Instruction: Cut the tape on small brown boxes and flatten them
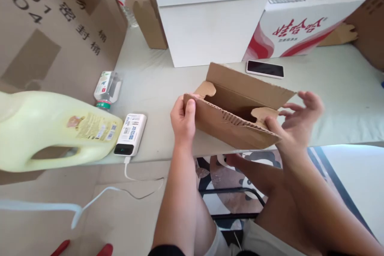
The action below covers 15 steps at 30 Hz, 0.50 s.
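A small brown cardboard box [240,136] is tilted over the front edge of the table, with its top open and a long flap standing up at the back. Two short rounded tabs fold in at its ends. My left hand [183,118] grips the box's left end, thumb on the near wall and fingers behind. At the right end, my right hand [297,124] has its thumb against the near corner and rounded tab, while its other fingers are spread beside the back flap. The bottom of the box is hidden.
Behind the box lie a phone [265,69] and white cartons [210,32]. To the left are a power bank [131,134] with a cable, a clear bottle [108,90], a large yellowish jug [60,128] and a big carton [60,48]. Another folded box [148,20] stands at the back.
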Available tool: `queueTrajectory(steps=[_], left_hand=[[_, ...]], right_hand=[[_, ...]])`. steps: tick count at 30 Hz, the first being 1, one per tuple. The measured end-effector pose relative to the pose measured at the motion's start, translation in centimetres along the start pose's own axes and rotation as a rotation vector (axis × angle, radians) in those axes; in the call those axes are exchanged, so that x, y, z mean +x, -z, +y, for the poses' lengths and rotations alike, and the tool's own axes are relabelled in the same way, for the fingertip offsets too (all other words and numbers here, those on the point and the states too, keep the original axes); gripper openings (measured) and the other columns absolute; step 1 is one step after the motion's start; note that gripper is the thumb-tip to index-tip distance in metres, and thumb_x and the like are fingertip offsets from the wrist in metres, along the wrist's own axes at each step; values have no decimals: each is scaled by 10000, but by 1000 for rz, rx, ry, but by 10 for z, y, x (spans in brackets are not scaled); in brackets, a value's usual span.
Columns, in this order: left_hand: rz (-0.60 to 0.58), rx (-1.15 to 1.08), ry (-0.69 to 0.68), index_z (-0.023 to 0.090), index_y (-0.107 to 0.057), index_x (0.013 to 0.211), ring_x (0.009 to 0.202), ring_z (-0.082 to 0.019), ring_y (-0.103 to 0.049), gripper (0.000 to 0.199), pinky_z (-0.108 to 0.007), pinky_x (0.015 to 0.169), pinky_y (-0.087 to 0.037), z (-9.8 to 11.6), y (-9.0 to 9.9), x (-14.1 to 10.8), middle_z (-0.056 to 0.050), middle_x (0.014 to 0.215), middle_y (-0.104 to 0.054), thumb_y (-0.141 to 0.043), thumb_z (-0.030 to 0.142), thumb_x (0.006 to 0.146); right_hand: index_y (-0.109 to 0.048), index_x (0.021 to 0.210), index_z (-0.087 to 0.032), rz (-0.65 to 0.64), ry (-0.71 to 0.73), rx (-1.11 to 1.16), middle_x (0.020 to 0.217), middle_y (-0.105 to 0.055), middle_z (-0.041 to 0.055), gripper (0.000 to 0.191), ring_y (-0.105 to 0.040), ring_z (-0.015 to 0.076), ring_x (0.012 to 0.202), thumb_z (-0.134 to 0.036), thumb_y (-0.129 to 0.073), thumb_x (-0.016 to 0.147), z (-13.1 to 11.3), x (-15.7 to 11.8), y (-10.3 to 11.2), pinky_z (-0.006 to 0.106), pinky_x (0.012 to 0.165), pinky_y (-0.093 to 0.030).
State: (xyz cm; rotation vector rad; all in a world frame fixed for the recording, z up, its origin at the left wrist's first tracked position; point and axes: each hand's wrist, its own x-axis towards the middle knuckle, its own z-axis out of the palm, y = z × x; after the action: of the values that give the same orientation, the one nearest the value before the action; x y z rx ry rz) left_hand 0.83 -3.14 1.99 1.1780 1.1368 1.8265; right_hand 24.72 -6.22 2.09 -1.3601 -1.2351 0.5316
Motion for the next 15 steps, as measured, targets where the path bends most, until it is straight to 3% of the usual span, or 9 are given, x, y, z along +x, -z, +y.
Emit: queueTrajectory(steps=[2,5,8,10,13,15], left_hand=[[28,39,11,225,-744,899,970,-200,-675,311,-313,934,-509,-4,-7,1,-54,939,-718,-684,530,879],[89,93,-24,241,-714,1067,1015,-201,-670,315,-321,970,-502,-10,-16,5,-48,1029,-696,-751,461,844],[42,169,-65,267,-691,1188,1194,-239,-622,366,-383,1091,-452,-15,-24,10,-58,1199,-667,-753,365,841],[-21,237,-65,264,-742,1119,1272,-254,-579,277,-404,1153,-408,-16,-29,14,-54,1258,-650,-705,300,846],[-94,335,-27,249,-810,955,1262,-253,-581,224,-401,1171,-400,-15,-36,19,-50,1208,-670,-634,235,817],[-108,367,-8,249,-823,906,1209,-244,-609,253,-389,1142,-431,-15,-37,23,-42,1144,-703,-611,205,775]], right_hand=[[-526,1243,-349,-96,-4,152,1283,-620,66,459,-632,274,1168,-403,-699,822,9,-1,-1,480,992,-513],[-621,1069,-311,-163,-10,212,1263,-665,59,200,-586,278,1299,-449,-577,931,22,-9,0,502,1115,-446],[-639,1008,-295,-176,26,260,1327,-635,77,303,-557,322,1334,-566,-568,894,31,-17,7,535,1100,-458],[-661,996,-292,-224,37,300,1349,-617,83,355,-571,344,1309,-607,-536,889,34,-21,16,551,1068,-479],[-692,1037,-313,-290,102,316,1381,-602,57,238,-564,327,1311,-471,-545,937,37,-24,28,554,1094,-452],[-655,1187,-342,-294,126,323,1363,-613,61,271,-580,311,1281,-422,-560,946,41,-25,33,545,1080,-465]])
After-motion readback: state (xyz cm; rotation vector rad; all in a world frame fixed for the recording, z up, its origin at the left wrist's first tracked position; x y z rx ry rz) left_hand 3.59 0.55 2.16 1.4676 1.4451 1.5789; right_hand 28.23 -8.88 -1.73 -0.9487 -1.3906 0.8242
